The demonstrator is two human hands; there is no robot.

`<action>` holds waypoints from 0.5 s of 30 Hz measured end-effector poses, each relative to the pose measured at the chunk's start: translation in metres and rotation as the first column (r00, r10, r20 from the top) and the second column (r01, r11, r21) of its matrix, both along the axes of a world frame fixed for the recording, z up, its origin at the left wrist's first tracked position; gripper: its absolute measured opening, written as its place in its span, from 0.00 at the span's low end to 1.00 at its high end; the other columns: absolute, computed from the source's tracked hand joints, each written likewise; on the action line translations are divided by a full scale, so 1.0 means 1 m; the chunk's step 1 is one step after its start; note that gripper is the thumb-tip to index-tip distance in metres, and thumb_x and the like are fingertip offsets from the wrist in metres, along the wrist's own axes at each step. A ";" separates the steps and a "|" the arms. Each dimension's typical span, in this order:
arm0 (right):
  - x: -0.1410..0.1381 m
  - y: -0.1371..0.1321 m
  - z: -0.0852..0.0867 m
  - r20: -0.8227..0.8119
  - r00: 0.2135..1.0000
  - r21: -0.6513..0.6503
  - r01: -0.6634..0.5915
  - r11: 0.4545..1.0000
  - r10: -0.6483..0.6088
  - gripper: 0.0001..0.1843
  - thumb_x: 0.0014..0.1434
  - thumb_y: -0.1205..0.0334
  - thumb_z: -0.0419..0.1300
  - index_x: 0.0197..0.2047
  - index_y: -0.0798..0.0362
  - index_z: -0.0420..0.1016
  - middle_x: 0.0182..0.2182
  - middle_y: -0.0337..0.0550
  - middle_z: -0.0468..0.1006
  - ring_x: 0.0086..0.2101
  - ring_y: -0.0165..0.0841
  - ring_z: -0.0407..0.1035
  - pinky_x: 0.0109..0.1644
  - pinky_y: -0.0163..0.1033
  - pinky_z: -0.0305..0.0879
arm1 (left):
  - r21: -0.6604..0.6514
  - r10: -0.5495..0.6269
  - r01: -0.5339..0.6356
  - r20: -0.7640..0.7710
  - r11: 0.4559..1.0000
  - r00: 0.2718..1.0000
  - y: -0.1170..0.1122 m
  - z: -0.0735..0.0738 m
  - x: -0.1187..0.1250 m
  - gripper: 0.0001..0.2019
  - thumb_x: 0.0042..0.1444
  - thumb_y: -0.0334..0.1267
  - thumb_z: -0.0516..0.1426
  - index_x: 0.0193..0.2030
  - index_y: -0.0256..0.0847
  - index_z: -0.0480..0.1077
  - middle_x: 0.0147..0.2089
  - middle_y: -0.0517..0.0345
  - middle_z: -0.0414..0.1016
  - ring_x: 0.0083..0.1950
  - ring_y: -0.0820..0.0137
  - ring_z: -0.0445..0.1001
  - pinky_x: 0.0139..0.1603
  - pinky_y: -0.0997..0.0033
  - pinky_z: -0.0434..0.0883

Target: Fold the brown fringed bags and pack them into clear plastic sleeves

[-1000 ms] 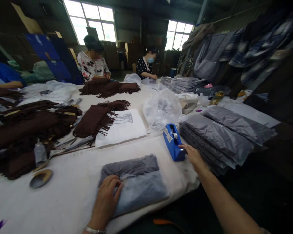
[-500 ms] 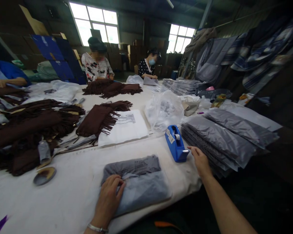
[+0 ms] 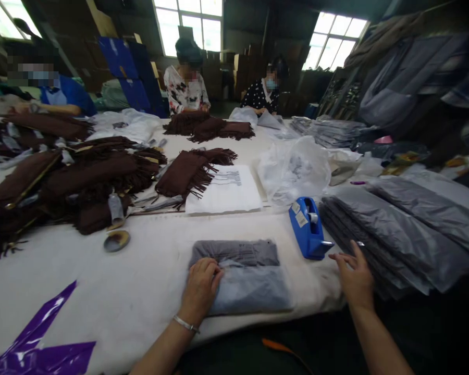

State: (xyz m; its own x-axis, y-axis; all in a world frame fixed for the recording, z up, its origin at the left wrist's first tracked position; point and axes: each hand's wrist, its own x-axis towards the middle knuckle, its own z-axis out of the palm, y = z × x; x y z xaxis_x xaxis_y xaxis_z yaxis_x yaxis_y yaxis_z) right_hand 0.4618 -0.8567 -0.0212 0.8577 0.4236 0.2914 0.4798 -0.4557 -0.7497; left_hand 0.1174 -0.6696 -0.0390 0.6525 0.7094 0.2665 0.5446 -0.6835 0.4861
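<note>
A grey folded textile in a clear plastic bag (image 3: pixel 254 284) lies flat at the table's front edge. My left hand (image 3: pixel 204 284) rests on its left side, fingers lightly bent and pressing down. Right of the bag stands a blue tape dispenser (image 3: pixel 305 229) with a roll in it. Just beside its cutting end is my right hand (image 3: pixel 355 276), fingers apart and index finger stretched out. A small shiny piece, perhaps tape, shows at that fingertip; I cannot tell whether it sticks there.
Bagged grey textiles (image 3: pixel 398 234) are stacked at the right. Brown fringed scarves (image 3: pixel 89 174) pile up at the left, near a tape roll (image 3: pixel 116 241). A white sheet (image 3: pixel 226 195), a clear plastic bag (image 3: pixel 293 169) and purple strips (image 3: pixel 42 333) lie about. Several co-workers sit across the table.
The view has swung left, so things appear further right. My right hand's fingers have spread from a near pinch by the dispenser's cutter. My left hand stays on the bag.
</note>
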 end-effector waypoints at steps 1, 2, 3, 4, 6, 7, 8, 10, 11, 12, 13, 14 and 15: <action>-0.006 0.005 0.008 -0.026 0.994 -0.005 -0.106 0.994 0.106 0.38 0.57 0.52 0.55 0.65 0.54 0.47 0.31 0.40 0.77 0.44 0.38 0.68 0.56 0.50 0.54 | -0.012 0.005 -0.005 0.000 1.000 1.000 0.000 0.000 0.000 0.02 0.58 0.34 0.54 0.34 0.41 0.66 0.42 0.54 0.70 0.48 0.62 0.66 0.51 0.57 0.64; -0.016 0.012 0.017 -0.065 0.962 -0.013 -0.265 0.964 0.264 0.38 0.58 0.52 0.54 0.66 0.53 0.44 0.31 0.38 0.76 0.43 0.37 0.69 0.56 0.49 0.54 | -0.022 0.008 -0.008 0.001 1.000 1.000 -0.001 0.001 0.001 0.02 0.58 0.34 0.53 0.34 0.41 0.66 0.42 0.54 0.70 0.48 0.62 0.66 0.50 0.57 0.64; -0.028 0.022 0.027 -0.113 0.887 -0.028 -0.454 0.891 0.448 0.38 0.59 0.53 0.54 0.66 0.52 0.41 0.30 0.37 0.75 0.41 0.35 0.69 0.56 0.48 0.55 | -0.028 0.011 -0.011 0.003 1.000 1.000 -0.001 0.001 0.001 0.02 0.58 0.34 0.53 0.34 0.41 0.67 0.41 0.54 0.70 0.47 0.62 0.66 0.50 0.57 0.64; -0.041 0.035 0.036 -0.167 0.763 -0.050 -0.639 0.767 0.625 0.37 0.60 0.55 0.53 0.67 0.51 0.39 0.30 0.36 0.74 0.39 0.34 0.69 0.56 0.47 0.56 | -0.032 0.013 -0.013 0.003 0.999 1.000 -0.001 0.001 0.001 0.02 0.58 0.34 0.53 0.34 0.41 0.67 0.41 0.54 0.70 0.47 0.62 0.66 0.50 0.57 0.64; -0.069 0.064 0.051 -0.238 0.484 -0.147 -0.875 0.461 0.842 0.35 0.61 0.58 0.51 0.67 0.49 0.39 0.31 0.36 0.73 0.37 0.32 0.68 0.54 0.44 0.58 | -0.030 0.014 -0.014 0.004 0.999 1.000 -0.001 0.001 0.001 0.03 0.58 0.34 0.53 0.34 0.41 0.66 0.41 0.54 0.70 0.48 0.62 0.66 0.51 0.57 0.63; -0.082 0.079 0.055 -0.248 0.377 -0.226 -0.918 0.325 0.892 0.35 0.61 0.61 0.51 0.67 0.48 0.40 0.33 0.37 0.73 0.38 0.32 0.67 0.53 0.43 0.58 | -0.027 0.012 -0.012 0.004 1.000 1.000 -0.001 0.002 0.001 0.03 0.58 0.34 0.53 0.34 0.41 0.66 0.41 0.54 0.70 0.48 0.62 0.66 0.51 0.57 0.63; -0.092 0.094 0.057 -0.247 0.297 -0.324 -0.922 0.210 0.923 0.35 0.59 0.62 0.53 0.67 0.47 0.42 0.34 0.39 0.73 0.38 0.33 0.66 0.52 0.43 0.58 | -0.022 0.010 -0.010 0.001 1.000 1.000 -0.002 0.002 0.001 0.03 0.58 0.33 0.53 0.34 0.41 0.66 0.41 0.54 0.70 0.48 0.62 0.66 0.52 0.57 0.63; -0.107 0.118 0.056 -0.222 0.222 -0.533 -0.843 0.073 0.950 0.38 0.55 0.64 0.57 0.66 0.46 0.46 0.36 0.42 0.74 0.40 0.36 0.66 0.51 0.44 0.58 | -0.011 0.012 -0.012 -0.008 1.000 1.000 -0.002 0.003 0.000 0.03 0.58 0.33 0.52 0.34 0.41 0.66 0.41 0.54 0.70 0.48 0.62 0.66 0.52 0.56 0.62; -0.112 0.126 0.053 -0.201 0.215 -0.620 -0.783 0.046 0.956 0.39 0.54 0.64 0.59 0.66 0.47 0.47 0.37 0.45 0.74 0.41 0.38 0.66 0.51 0.45 0.57 | -0.006 0.017 -0.017 -0.013 1.000 1.000 -0.003 0.003 0.000 0.03 0.58 0.33 0.52 0.34 0.41 0.66 0.41 0.54 0.70 0.48 0.62 0.66 0.53 0.56 0.62; -0.115 0.132 0.051 -0.178 0.225 -0.688 -0.724 0.042 0.958 0.40 0.53 0.64 0.60 0.65 0.48 0.48 0.38 0.47 0.74 0.41 0.39 0.66 0.51 0.45 0.57 | -0.002 0.021 -0.021 -0.019 1.000 1.000 -0.003 0.004 -0.001 0.03 0.58 0.33 0.52 0.34 0.41 0.66 0.41 0.54 0.70 0.48 0.62 0.66 0.53 0.56 0.61; -0.116 0.136 0.049 -0.151 0.259 -0.741 -0.668 0.065 0.954 0.41 0.52 0.62 0.61 0.66 0.48 0.48 0.39 0.49 0.74 0.42 0.40 0.66 0.50 0.44 0.57 | 0.003 0.025 -0.025 -0.023 1.000 0.999 -0.004 0.004 -0.001 0.03 0.58 0.33 0.52 0.34 0.41 0.66 0.41 0.55 0.70 0.48 0.63 0.66 0.53 0.56 0.61; -0.115 0.138 0.047 -0.117 0.315 -0.781 -0.615 0.109 0.942 0.42 0.52 0.60 0.62 0.66 0.48 0.47 0.40 0.50 0.74 0.42 0.41 0.67 0.49 0.44 0.58 | 0.007 0.027 -0.027 -0.026 1.000 0.999 -0.004 0.004 -0.001 0.03 0.58 0.33 0.52 0.34 0.41 0.66 0.41 0.55 0.70 0.48 0.63 0.66 0.53 0.56 0.61; -0.112 0.139 0.047 -0.080 0.384 -0.810 -0.563 0.165 0.920 0.43 0.51 0.58 0.63 0.66 0.48 0.47 0.39 0.51 0.75 0.42 0.42 0.67 0.48 0.44 0.59 | 0.011 0.027 -0.027 -0.028 1.000 0.999 -0.004 0.004 -0.002 0.03 0.58 0.33 0.52 0.34 0.41 0.66 0.40 0.55 0.70 0.48 0.63 0.66 0.53 0.56 0.61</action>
